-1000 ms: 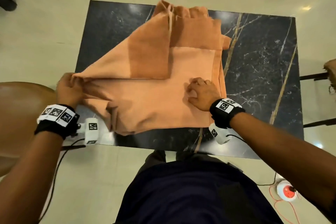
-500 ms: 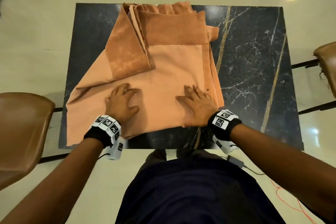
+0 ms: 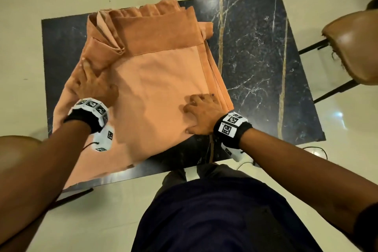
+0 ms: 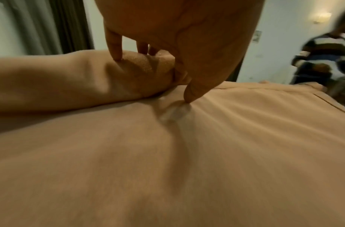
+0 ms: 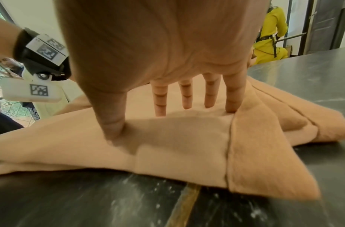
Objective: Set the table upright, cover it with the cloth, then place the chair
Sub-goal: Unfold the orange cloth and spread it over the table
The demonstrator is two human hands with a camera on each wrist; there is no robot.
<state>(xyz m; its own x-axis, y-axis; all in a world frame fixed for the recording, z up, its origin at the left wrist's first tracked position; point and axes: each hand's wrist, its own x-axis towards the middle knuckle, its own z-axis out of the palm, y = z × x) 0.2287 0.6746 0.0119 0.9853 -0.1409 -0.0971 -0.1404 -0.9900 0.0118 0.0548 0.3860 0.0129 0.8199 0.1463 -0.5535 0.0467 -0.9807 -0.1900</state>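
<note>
The black marble table (image 3: 255,57) stands upright with gold veins across its top. An orange cloth (image 3: 163,88), partly unfolded, covers its left half and hangs over the near left edge. My left hand (image 3: 92,86) lies on the cloth's left side. Its straight fingers (image 4: 115,50) touch a rolled fold and its thumb presses the flat layer. My right hand (image 3: 201,112) presses flat on the cloth near its right folded edge, with its fingers (image 5: 187,95) spread. One brown chair (image 3: 351,47) stands at the table's right, and another brown chair (image 3: 12,149) at the near left.
The right half of the table top shows bare marble (image 5: 109,199). A cable (image 3: 319,151) lies on the pale floor by the near right corner. A person in stripes (image 4: 323,58) and a person in yellow (image 5: 270,38) are in the background.
My left hand let go of the cloth's left corner, moved onto the cloth, then slid up and left to the fold. The right hand stayed pressed on the cloth.
</note>
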